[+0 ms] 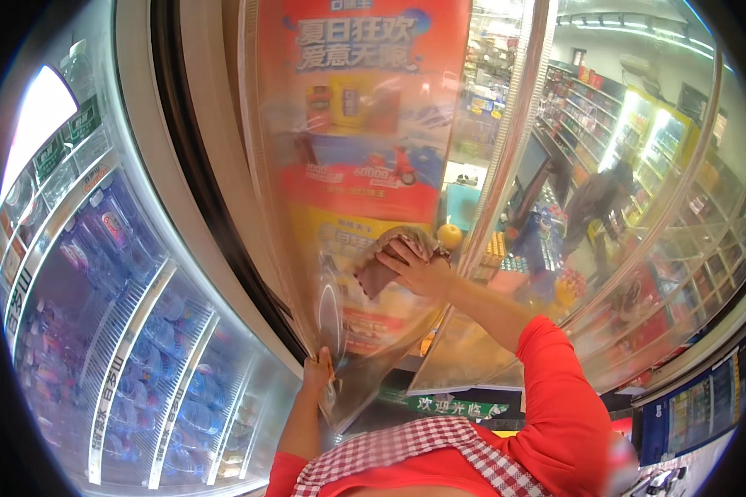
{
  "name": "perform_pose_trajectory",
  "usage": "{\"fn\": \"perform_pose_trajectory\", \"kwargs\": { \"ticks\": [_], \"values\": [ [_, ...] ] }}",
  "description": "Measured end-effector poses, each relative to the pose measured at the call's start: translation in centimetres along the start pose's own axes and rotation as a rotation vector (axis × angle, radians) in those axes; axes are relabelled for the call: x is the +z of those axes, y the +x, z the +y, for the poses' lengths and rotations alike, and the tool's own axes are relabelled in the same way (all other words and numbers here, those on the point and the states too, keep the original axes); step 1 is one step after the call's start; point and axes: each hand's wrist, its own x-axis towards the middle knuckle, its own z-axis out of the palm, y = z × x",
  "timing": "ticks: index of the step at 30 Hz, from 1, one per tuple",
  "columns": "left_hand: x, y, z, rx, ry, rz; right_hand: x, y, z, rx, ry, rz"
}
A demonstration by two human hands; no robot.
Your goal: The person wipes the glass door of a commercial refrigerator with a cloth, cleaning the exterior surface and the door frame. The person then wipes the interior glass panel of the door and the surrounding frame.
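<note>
A clear plastic strip curtain [360, 149] hangs before me, with a colourful printed poster showing at it. My right hand [415, 268] presses a folded brown cloth [376, 273] against the plastic, fingers spread over the cloth. Lower and to the left, my left hand [318, 369] grips the left edge of the same plastic sheet near its bottom. Whether the poster is on the sheet or behind it, I cannot tell. A second clear strip [494, 211] hangs to the right of my right hand.
At the left stands a cooler with shelves of water bottles [115, 227]. Beyond the plastic are a shop counter, stocked shelves [581, 99], lit yellow fridges [649, 143] and a person in dark clothes [590, 205]. A green mat with writing [454, 407] lies low ahead.
</note>
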Motion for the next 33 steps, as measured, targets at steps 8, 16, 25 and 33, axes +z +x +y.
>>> {"fn": "perform_pose_trajectory", "kwargs": {
  "ticks": [8, 16, 25, 33],
  "values": [
    [-1.3, -0.2, 0.4, 0.008, 0.035, -0.024, -18.7, 18.1, 28.2, 0.57, -0.477, 0.479],
    [-6.2, 2.5, -2.9, -0.023, -0.239, -0.305, -19.1, 15.1, 29.4, 0.813, 0.872, 0.792],
    [-5.4, 7.9, 25.2, 0.522, -0.271, -0.512, -6.5, -6.3, 0.5, 1.262, 1.02, 0.099],
    [-4.2, 8.6, 29.8, 0.368, -0.2, -0.258, -15.3, 1.5, 9.8, 1.195, 0.78, 0.324]
  ]
}}
